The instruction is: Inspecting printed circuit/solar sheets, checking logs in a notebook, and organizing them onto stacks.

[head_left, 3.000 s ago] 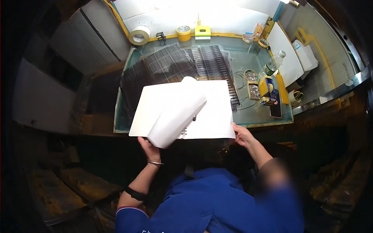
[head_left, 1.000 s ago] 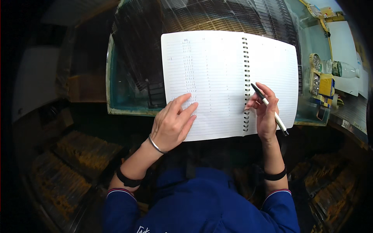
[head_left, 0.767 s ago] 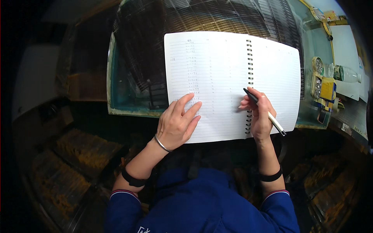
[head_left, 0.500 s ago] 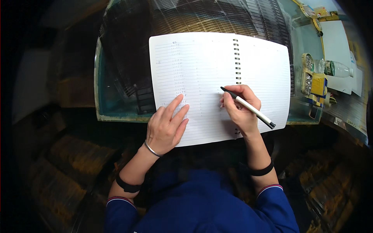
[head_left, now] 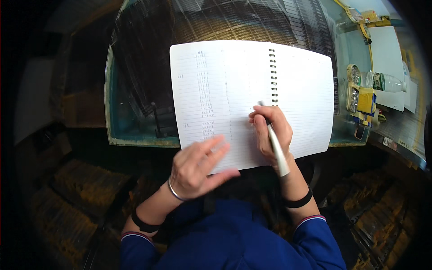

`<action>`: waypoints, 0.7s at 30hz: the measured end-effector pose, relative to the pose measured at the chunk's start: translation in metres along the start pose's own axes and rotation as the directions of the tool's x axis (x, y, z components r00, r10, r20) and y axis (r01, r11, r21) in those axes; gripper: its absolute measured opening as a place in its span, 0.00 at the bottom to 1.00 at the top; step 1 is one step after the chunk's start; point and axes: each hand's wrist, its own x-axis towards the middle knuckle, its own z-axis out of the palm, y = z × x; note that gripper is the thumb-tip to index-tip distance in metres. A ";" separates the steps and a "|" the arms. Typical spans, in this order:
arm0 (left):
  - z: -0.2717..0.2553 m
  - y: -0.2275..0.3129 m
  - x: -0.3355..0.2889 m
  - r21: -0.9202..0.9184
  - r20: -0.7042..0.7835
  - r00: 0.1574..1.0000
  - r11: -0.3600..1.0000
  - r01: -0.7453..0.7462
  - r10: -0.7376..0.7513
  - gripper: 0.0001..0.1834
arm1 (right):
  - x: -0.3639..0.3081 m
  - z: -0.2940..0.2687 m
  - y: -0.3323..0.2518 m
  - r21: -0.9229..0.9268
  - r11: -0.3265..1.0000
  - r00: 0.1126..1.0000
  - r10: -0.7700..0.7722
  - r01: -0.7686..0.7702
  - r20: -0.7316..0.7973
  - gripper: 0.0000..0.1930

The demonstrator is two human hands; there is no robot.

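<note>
A spiral-bound notebook (head_left: 306, 94) lies spread out in front of me, its lined left page carrying columns of handwriting and its right page mostly blank. Over the lower edge of the left page is my left hand (head_left: 195, 168), blurred by motion, with its fingers apart and nothing in them. Beside the coil, my right hand (head_left: 275, 132) grips a white and black pen (head_left: 277, 150) between thumb and fingers. The pen is smeared by motion, and its tip points at the page's right side. Whether the tip touches paper I cannot tell.
Dark slotted trays or panels (head_left: 216, 22) lie under and behind the notebook on a greenish tabletop. At the right are a clear plastic bottle (head_left: 389, 83), a yellow and blue box (head_left: 366, 101), round containers of small shiny pieces (head_left: 353, 74) and white sheets (head_left: 387, 49).
My left hand has drawn back from the writing toward the page's lower edge. My right hand has shifted slightly left and down, and the pen has swung more upright.
</note>
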 end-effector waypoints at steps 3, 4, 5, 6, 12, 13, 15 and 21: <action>-0.006 0.023 0.016 -0.372 0.091 0.980 0.919 -0.130 0.175 0.24 | 0.002 0.000 -0.015 -0.042 0.970 0.967 -0.235 0.239 0.095 0.07; -0.003 0.027 0.013 -0.414 0.095 0.976 0.899 -0.141 0.197 0.23 | -0.001 0.001 -0.020 -0.028 0.967 0.959 -0.247 0.253 0.141 0.08; 0.001 0.028 0.009 -0.453 0.097 0.971 0.878 -0.152 0.219 0.22 | -0.005 0.002 -0.025 -0.011 0.977 0.964 -0.210 0.214 0.163 0.08; 0.005 0.028 0.008 -0.444 0.081 0.969 0.879 -0.173 0.232 0.20 | -0.007 0.003 -0.027 -0.016 0.980 0.966 -0.192 0.198 0.175 0.08; 0.014 0.031 0.001 -0.374 0.011 0.973 0.904 -0.208 0.229 0.18 | -0.021 0.002 -0.029 -0.022 0.990 0.971 -0.131 0.138 0.201 0.08; 0.014 0.031 0.000 -0.367 0.009 0.978 0.911 -0.189 0.206 0.18 | -0.023 0.003 -0.028 -0.007 0.992 0.973 -0.125 0.129 0.193 0.08; 0.012 0.028 0.001 -0.386 0.009 0.980 0.905 -0.178 0.196 0.18 | -0.018 -0.001 -0.022 -0.031 0.988 0.970 -0.143 0.152 0.195 0.07; 0.007 -0.005 0.005 0.056 0.015 0.992 0.990 0.128 -0.129 0.14 | 0.000 -0.017 -0.011 0.027 0.989 0.985 0.145 -0.148 0.093 0.11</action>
